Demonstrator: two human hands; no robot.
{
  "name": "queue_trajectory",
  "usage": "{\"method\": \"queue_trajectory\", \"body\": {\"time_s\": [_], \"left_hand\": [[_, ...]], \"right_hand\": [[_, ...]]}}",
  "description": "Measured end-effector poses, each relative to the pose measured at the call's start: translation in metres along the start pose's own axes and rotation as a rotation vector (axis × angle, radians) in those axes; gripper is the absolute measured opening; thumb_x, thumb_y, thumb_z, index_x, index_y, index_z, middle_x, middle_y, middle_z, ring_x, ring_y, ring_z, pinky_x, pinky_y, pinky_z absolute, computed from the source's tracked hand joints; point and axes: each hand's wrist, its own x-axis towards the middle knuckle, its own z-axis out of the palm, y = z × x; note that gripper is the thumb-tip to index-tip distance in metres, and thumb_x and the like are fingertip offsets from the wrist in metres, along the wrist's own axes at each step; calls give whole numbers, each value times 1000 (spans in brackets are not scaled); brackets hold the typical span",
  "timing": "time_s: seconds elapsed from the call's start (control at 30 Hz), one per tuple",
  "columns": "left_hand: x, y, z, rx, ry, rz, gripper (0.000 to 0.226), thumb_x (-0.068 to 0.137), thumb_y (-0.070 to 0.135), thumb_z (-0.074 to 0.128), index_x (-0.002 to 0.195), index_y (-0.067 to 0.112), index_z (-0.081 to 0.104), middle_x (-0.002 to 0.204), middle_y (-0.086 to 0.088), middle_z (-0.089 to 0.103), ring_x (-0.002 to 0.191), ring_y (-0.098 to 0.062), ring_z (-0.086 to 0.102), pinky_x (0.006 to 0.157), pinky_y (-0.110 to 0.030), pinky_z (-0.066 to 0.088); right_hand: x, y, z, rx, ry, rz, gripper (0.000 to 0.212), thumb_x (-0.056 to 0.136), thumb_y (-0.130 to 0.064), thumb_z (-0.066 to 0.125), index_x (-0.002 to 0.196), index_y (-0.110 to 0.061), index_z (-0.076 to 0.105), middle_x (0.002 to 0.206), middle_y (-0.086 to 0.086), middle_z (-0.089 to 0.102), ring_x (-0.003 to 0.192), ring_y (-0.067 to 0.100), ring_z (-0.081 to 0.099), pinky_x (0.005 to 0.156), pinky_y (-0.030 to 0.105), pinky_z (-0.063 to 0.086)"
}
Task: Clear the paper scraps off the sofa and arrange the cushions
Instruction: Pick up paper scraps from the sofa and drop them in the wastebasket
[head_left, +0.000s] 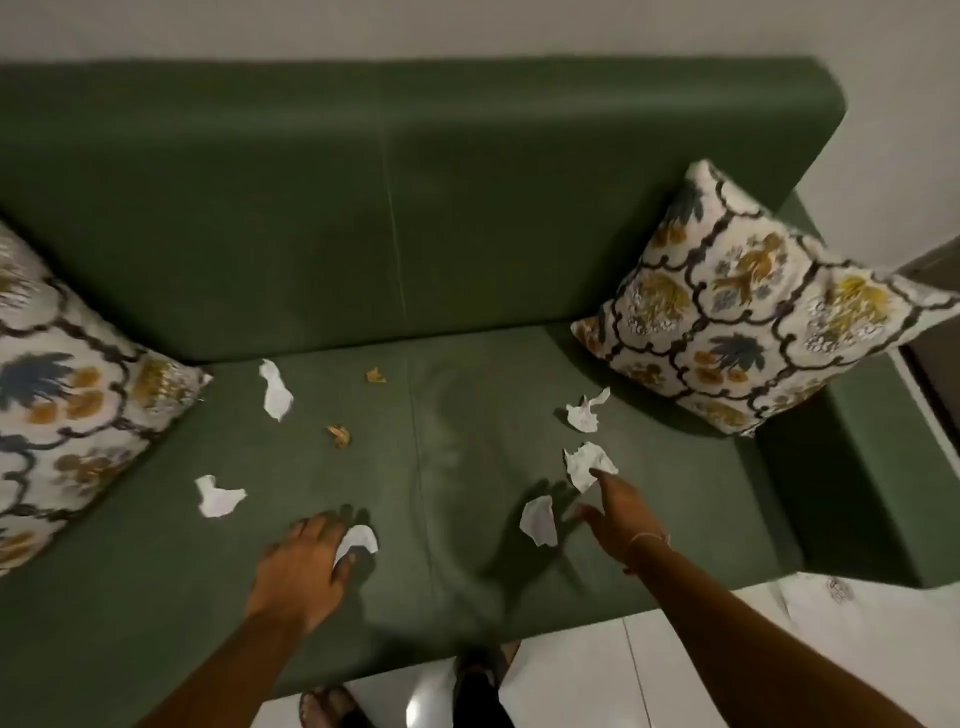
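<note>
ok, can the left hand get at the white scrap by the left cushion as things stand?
Probably yes. The left hand is already down on the seat, its fingers on another scrap. The scrap near the left cushion lies on open seat to its left, with nothing between them.

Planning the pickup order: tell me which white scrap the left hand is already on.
The white scrap near the seat's front edge, under the left hand; the others lie untouched.

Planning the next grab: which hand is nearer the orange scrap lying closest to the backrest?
Left. The left hand sits below the orange scrap, slightly to its left, fingers on a white scrap. The right hand is farther, off to the scrap's lower right.
</note>
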Motion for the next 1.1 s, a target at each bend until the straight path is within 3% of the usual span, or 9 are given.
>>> {"method": "queue_trajectory", "body": {"time_s": [0.3, 0.4, 0.47, 0.57, 0.63, 0.7, 0.83, 0.93, 1.1], "left_hand": [[37, -7, 83, -136, 75, -180, 43, 87, 35, 59, 127, 19, 56, 130, -11, 56, 114, -37, 54, 87, -50, 50], [46, -7, 82, -146, 120, -244, 31, 90, 32, 55, 118, 20, 62, 123, -13, 61, 105, -42, 59, 81, -50, 51], [49, -3, 77, -168, 153, -306, 25, 91, 32, 54, 109, 20, 66, 110, -17, 67, 95, -44, 63, 76, -47, 51], [51, 0, 70, -182, 173, -340, 20, 88, 32, 57, 102, 22, 69, 102, -17, 70, 89, -44, 65, 72, -44, 51], [50, 3, 65, -185, 175, -345, 20, 88, 32, 57, 100, 22, 69, 101, -15, 71, 88, -42, 65, 71, -43, 51], [50, 3, 63, -192, 190, -343, 19, 88, 33, 56, 99, 23, 68, 100, -14, 71, 87, -41, 65, 70, -41, 51], [46, -8, 60, -236, 233, -368, 19, 88, 32, 56, 99, 24, 68, 103, -8, 69, 93, -38, 63, 68, -40, 49], [47, -29, 54, -218, 315, -354, 20, 88, 30, 57, 97, 19, 71, 114, -3, 63, 108, -30, 53, 74, -41, 49], [63, -96, 36, -156, 492, -412, 18, 85, 27, 62, 93, 17, 75, 127, -9, 57, 118, -35, 45, 84, -49, 46]], "right_hand": [[82, 35, 41, -116, 222, -63, 54, 85, -28, 67, 135, -17, 48, 146, 13, 42, 129, 39, 40, 106, 48, 39], [85, 27, 50, -4, 327, -26, 33, 88, -8, 62, 120, -15, 65, 130, 15, 59, 116, 37, 54, 103, 43, 43], [75, 16, 56, 90, 319, -17, 31, 88, 0, 57, 112, -15, 70, 121, 14, 65, 107, 35, 62, 98, 44, 51], [45, 1, 79, 176, 264, -65, 26, 91, -13, 56, 114, -16, 69, 121, 13, 65, 107, 33, 62, 93, 41, 52], [25, -6, 96, 109, 194, -120, 40, 90, -33, 61, 125, -14, 61, 129, 14, 58, 116, 33, 54, 97, 40, 46], [16, -6, 111, -4, 139, -176, 54, 87, -38, 64, 133, -12, 53, 132, 14, 54, 119, 33, 49, 100, 41, 45], [20, -14, 120, -10, 172, -135, 28, 89, -20, 63, 115, -11, 68, 118, 16, 65, 106, 36, 61, 93, 37, 47], [24, -25, 126, 63, 207, -158, 25, 82, -5, 67, 105, -12, 75, 109, 17, 72, 95, 37, 66, 87, 37, 50], [29, -79, 135, 314, 253, -68, 20, 86, -7, 65, 98, -19, 77, 102, 11, 75, 84, 25, 65, 87, 37, 55]]}}
